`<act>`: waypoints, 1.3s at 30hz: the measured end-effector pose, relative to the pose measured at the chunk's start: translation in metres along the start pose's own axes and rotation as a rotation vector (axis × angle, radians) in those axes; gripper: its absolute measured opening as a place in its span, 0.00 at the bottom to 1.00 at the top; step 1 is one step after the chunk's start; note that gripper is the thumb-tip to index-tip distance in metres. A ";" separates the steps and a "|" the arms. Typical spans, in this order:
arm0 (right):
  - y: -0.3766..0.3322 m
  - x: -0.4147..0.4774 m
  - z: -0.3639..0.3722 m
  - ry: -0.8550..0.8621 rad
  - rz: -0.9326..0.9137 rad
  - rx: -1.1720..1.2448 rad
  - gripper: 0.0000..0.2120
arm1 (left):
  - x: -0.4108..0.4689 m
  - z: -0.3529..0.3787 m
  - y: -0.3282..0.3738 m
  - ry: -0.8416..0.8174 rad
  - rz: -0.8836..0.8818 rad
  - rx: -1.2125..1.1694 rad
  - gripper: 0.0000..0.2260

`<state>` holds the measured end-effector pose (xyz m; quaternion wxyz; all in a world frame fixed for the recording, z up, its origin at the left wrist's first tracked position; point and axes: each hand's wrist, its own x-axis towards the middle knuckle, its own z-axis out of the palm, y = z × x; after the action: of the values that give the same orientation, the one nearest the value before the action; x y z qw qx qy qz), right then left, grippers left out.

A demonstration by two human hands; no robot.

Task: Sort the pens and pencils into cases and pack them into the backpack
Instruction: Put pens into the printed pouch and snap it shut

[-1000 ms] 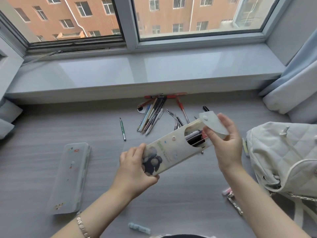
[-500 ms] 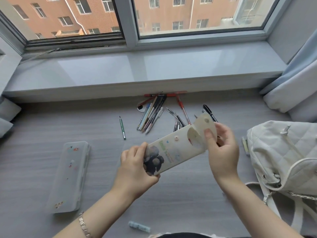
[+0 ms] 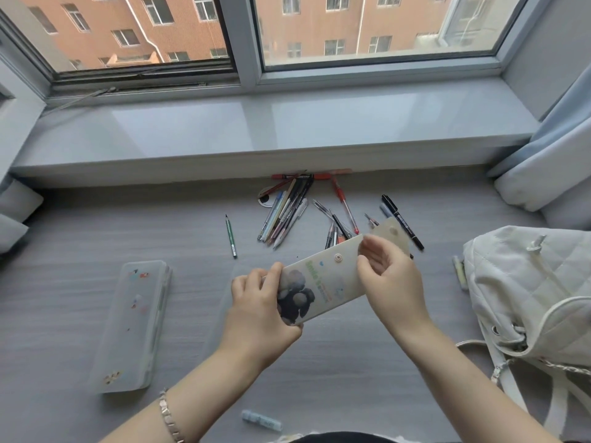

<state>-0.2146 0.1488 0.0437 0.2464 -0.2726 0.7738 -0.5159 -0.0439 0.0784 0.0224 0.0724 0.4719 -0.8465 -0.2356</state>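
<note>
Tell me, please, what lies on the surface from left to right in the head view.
Clear pencil box, green pencil, fanned pens, black marker, white backpack; the held printed case overlaps, so omitted.

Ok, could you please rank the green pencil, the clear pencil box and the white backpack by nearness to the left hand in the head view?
1. green pencil, just beyond the left hand.
2. clear pencil box, to its left.
3. white backpack, far right.

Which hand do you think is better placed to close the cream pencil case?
Likely right: the right hand holds the cream pencil case at its open flap; the left hand grips its bottom.
</note>
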 end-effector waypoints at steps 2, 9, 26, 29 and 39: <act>0.000 -0.002 0.001 0.018 0.025 0.153 0.14 | -0.001 0.000 0.001 0.007 0.008 -0.004 0.33; 0.000 0.006 -0.011 -0.326 -0.021 -0.011 0.13 | 0.005 -0.003 -0.008 -0.022 0.017 0.062 0.36; 0.042 0.015 -0.032 -0.741 -0.199 -0.370 0.13 | 0.018 -0.013 -0.045 -0.201 0.339 0.259 0.32; 0.047 0.005 -0.028 -0.609 -0.322 -0.244 0.14 | 0.015 -0.010 -0.043 -0.236 0.315 0.265 0.32; 0.050 -0.011 -0.020 -0.274 -0.551 -0.138 0.05 | 0.002 -0.015 -0.017 -0.065 0.306 0.294 0.33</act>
<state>-0.2280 0.1854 0.0048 0.1805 -0.5551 0.6638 -0.4677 -0.0270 0.0643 0.0275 0.0104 0.3356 -0.9354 -0.1111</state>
